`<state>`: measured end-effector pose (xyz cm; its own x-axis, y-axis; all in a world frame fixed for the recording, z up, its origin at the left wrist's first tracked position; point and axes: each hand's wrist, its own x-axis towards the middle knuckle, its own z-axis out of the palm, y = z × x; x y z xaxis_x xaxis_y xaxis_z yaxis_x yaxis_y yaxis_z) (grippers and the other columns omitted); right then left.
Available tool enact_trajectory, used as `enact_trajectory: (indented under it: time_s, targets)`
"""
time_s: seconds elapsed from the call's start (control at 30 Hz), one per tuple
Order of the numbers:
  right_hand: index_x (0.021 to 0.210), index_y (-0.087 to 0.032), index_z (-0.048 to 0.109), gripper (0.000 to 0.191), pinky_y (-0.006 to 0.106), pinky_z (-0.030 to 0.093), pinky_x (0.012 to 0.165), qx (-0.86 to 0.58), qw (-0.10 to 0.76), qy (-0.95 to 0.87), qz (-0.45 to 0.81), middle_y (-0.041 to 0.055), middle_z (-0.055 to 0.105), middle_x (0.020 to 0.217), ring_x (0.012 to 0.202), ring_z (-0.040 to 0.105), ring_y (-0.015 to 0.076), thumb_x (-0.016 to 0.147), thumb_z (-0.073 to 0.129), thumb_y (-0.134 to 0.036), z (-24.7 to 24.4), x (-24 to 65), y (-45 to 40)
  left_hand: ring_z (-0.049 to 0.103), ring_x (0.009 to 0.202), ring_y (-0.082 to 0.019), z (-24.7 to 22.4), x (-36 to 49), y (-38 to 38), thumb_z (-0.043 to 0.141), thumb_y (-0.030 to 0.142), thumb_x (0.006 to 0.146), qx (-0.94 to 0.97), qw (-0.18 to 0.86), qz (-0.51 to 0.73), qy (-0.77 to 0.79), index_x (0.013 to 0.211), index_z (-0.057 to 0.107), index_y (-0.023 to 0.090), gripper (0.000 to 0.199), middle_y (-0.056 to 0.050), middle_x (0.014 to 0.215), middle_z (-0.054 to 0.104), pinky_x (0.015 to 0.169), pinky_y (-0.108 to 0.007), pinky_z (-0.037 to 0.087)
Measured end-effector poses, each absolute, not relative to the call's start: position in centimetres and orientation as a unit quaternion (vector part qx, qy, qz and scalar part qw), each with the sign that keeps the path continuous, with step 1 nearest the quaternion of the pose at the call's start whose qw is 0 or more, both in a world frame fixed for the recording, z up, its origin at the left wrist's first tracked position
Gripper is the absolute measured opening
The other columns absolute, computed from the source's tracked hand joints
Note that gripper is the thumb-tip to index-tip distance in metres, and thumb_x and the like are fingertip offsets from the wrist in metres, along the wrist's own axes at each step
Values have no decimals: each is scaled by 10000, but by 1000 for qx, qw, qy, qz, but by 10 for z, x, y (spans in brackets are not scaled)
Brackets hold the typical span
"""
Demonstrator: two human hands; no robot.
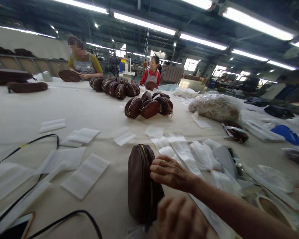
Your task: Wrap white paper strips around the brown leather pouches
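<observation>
A dark brown zippered bag [141, 182] stands upright on the pale table in front of me. My right hand [173, 172] reaches in from the right, its bent fingers held together against the bag's upper right side by the zipper. Lower down, my left hand [180, 219] is near the bag's bottom right. It is smeared by motion, and what its fingers hold, if anything, cannot be made out.
White packing sheets [86, 176] lie on both sides. More brown bags [149, 108] stand farther back. A black cable [72, 214] and a phone [17, 229] are at lower left, a plastic-wrapped bundle [214, 106] at right. Two people [86, 64] [150, 76] sit across the table.
</observation>
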<state>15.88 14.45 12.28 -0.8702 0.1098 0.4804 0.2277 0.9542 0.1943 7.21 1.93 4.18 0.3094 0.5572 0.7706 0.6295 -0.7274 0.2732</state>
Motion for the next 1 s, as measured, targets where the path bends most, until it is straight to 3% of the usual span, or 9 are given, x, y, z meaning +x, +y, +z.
enact_trajectory:
  time_s: [0.1, 0.17, 0.3, 0.43, 0.57, 0.73, 1.0]
  targets:
    - [859, -147, 581, 210, 312, 430, 833, -100, 237, -961, -101, 42, 639, 877, 859, 546, 147, 960, 397, -128, 126, 151, 133, 515, 1160, -331, 66, 26, 28, 593, 275, 848, -712, 110, -465, -514, 1173, 551, 133, 357, -180, 1190, 585, 937, -485, 402]
    - [842, -146, 581, 223, 303, 435, 775, -107, 239, -963, -69, 43, 623, 829, 795, 522, 152, 956, 390, -132, 125, 145, 123, 542, 1110, -303, 75, 0, 35, 551, 292, 881, -718, 142, -439, -522, 1179, 530, 107, 351, -172, 1145, 607, 919, -434, 398]
    - [920, -150, 594, 189, 291, 443, 756, -139, 260, -955, 0, 52, 623, 862, 793, 528, 153, 953, 410, -176, 116, 148, 118, 579, 1046, -239, 77, -30, 45, 493, 198, 907, -773, 149, -414, -457, 1123, 539, 140, 228, -104, 1049, 660, 917, -369, 398]
    - [990, -159, 588, 168, 310, 458, 761, -220, 262, -939, -27, 66, 627, 902, 833, 557, 177, 915, 546, -303, 101, 167, 130, 560, 1081, -240, 75, -46, 50, 500, 206, 905, -785, 139, -403, -449, 975, 583, 185, 111, -88, 1091, 638, 903, -370, 432]
    - [913, -168, 574, 107, 265, 449, 667, -276, 265, -924, -20, 40, 603, 801, 737, 546, 158, 904, 568, -274, 88, 175, 119, 568, 1070, -234, 73, -72, 54, 527, 278, 896, -779, 117, -386, -480, 953, 611, 228, 113, -76, 1140, 613, 878, -379, 469]
    - [844, -167, 549, 146, 279, 411, 623, -293, 292, -910, -27, 45, 578, 749, 690, 514, 170, 940, 488, -259, 87, 166, 90, 603, 1011, -216, 74, -96, 60, 610, 391, 838, -787, 15, -394, -475, 816, 559, 214, 186, -80, 1130, 644, 847, -369, 496]
    - [882, -169, 547, 170, 293, 408, 651, -315, 319, -894, 20, 45, 578, 769, 722, 511, 178, 958, 450, -286, 81, 167, 89, 569, 1086, -229, 65, -92, 64, 623, 325, 843, -784, -18, -439, -438, 881, 585, 198, 138, -108, 1154, 645, 905, -395, 495]
